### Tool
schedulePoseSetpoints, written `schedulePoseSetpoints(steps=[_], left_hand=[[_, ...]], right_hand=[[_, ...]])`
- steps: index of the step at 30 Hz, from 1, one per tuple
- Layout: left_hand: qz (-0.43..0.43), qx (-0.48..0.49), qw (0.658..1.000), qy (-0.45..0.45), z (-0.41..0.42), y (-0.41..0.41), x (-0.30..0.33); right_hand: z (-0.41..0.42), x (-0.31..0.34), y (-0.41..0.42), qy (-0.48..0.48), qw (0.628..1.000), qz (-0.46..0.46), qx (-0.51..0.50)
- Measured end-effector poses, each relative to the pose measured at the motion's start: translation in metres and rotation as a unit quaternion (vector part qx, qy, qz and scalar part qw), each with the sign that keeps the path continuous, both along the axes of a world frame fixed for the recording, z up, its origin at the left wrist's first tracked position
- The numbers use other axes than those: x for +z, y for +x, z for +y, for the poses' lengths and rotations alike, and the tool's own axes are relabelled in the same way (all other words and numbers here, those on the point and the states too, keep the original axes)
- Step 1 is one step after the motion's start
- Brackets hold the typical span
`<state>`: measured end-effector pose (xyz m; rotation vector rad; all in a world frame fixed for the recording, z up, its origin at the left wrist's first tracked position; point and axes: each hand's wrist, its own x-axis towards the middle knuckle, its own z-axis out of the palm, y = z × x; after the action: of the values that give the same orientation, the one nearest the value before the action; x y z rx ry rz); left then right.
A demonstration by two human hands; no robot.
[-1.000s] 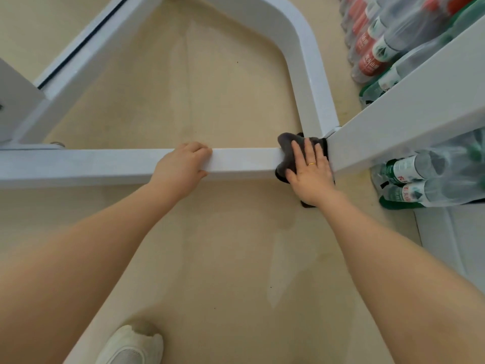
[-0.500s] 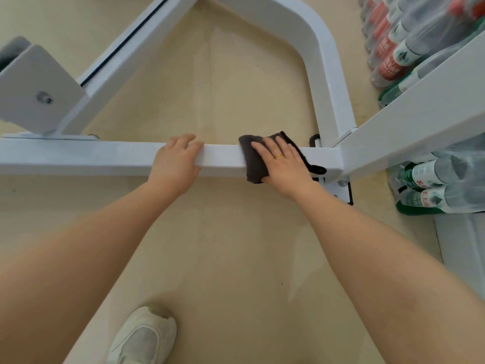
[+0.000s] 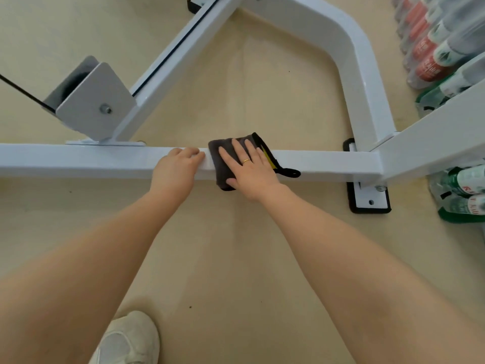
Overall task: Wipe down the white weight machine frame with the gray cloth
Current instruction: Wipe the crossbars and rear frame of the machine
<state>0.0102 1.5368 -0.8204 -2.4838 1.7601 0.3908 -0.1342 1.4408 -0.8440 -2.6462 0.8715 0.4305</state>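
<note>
**Cloth sliding left along the bar**

The gray cloth [image 3: 226,164] is now sitting further left on the white frame [image 3: 78,160] than half a second ago, having travelled from the corner joint toward the left hand [image 3: 175,171], and the two are now lying just beside each other. The right hand [image 3: 250,170] is pressing flat on the cloth with its fingers straight and slightly spread, a ring [image 3: 246,161] showing on one of them. The cloth is draping over the top and near face of the horizontal bar, its black loop [image 3: 290,172] trailing to the right. The left hand is gripping the bar, fingers curled over its top edge. A pulley bracket [image 3: 95,106] is standing on the bar further left. Bottles [image 3: 430,56] are lying at the right edge, and a white shoe [image 3: 128,340] is resting on the beige floor [image 3: 236,258].
</note>
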Motion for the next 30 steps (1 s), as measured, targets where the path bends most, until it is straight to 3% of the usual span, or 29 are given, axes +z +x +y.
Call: schedulePoseSetpoints(steps=[5,9,12,17,21,25,30], left_hand=[[-0.001,-0.017,1.000,0.010,0.005,0.014,-0.003],[0.050,-0.002,0.999,-0.011,0.013,0.017,-0.008],[0.098,0.027,0.995,-0.020,0.024,0.021,-0.008],[0.069,0.074,0.994,-0.050,0.048,0.041,-0.005],[0.078,0.113,0.990,0.010,0.068,0.059,-0.008],[0.101,0.100,0.990,0.010,0.074,0.067,-0.012],[0.069,0.074,0.995,0.001,0.069,0.072,-0.007]], right_hand=[[-0.029,0.007,-0.047,-0.026,0.998,0.030,-0.042],[-0.031,0.009,-0.058,-0.056,0.992,0.058,-0.095],[-0.010,0.008,-0.028,-0.055,0.992,0.060,-0.092],[0.040,0.001,0.057,-0.045,0.999,0.010,0.001],[0.056,-0.003,0.097,-0.020,1.000,-0.004,0.016],[0.036,-0.001,0.063,-0.043,0.999,-0.006,0.032],[0.021,0.005,0.020,-0.059,0.995,0.025,-0.070]])
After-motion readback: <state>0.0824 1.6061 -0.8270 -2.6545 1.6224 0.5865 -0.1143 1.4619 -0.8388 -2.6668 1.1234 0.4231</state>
